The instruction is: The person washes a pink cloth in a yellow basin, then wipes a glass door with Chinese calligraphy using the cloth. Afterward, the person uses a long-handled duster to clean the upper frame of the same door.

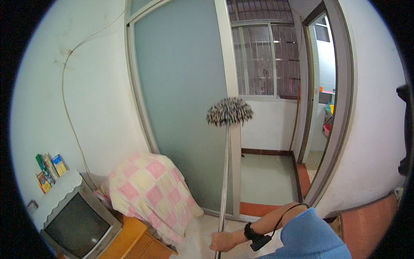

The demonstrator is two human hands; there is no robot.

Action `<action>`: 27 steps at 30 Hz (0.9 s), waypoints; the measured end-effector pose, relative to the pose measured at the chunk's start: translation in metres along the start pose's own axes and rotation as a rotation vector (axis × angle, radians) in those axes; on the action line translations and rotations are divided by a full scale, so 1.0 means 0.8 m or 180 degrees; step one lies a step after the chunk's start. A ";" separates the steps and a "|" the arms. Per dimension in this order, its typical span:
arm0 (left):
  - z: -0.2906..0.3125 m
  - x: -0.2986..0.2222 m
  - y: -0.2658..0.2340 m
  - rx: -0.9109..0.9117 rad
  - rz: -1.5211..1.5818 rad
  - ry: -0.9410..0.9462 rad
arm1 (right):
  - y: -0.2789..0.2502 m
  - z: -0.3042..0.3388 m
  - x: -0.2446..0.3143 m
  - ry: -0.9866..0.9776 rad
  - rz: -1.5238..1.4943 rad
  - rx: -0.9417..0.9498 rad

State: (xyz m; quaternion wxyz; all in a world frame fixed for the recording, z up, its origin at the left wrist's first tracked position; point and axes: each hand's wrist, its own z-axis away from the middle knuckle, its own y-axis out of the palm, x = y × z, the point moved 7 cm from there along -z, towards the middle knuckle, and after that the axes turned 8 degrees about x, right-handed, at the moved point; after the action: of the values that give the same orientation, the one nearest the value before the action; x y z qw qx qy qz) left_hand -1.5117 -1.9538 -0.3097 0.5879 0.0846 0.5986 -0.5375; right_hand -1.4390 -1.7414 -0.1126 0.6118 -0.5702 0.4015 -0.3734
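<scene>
My right hand (225, 241) is closed around the metal pole of a long-handled duster (224, 181), low in the view. The pole rises almost upright. At its top is a fluffy grey, black and white speckled head (230, 111). That head appears in front of the metal edge frame of a frosted glass sliding door (181, 86); whether it touches the frame I cannot tell. A black strap with a small box and a cable (257, 237) sits on my right wrist, below a blue sleeve (315, 237). My left hand is out of view.
An old television (77, 226) with a white lace cover stands on a wooden cabinet (133, 237) at left, small boxes behind it. Beside it, a pink-and-cream checked cloth (151, 190) drapes over something. Right of the door, an opening shows a barred window (263, 60) and a raised red sill (258, 209).
</scene>
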 end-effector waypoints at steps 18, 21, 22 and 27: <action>-0.061 -0.428 -0.092 -0.0320 0.0030 0.1271 | -0.661 0.116 -0.273 0.1681 0.3964 -0.1741; -0.063 -0.477 -0.092 -0.0633 0.0261 0.1885 | -0.695 0.137 -0.276 0.1543 0.3999 -0.2228; -0.066 -0.476 -0.088 -0.0721 0.0234 0.2042 | -0.695 0.142 -0.278 0.1496 0.3912 -0.2300; -0.083 -0.334 -0.035 -0.0478 -0.0051 0.1366 | -0.563 0.131 -0.268 0.1052 0.3439 -0.2132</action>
State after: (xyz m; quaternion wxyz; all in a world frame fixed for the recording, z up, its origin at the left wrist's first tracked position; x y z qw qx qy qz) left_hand -1.4946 -1.7739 -0.0999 0.4475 0.1482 0.7489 -0.4657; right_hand -1.4277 -1.5354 0.3539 0.4328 -0.3830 0.8146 0.0489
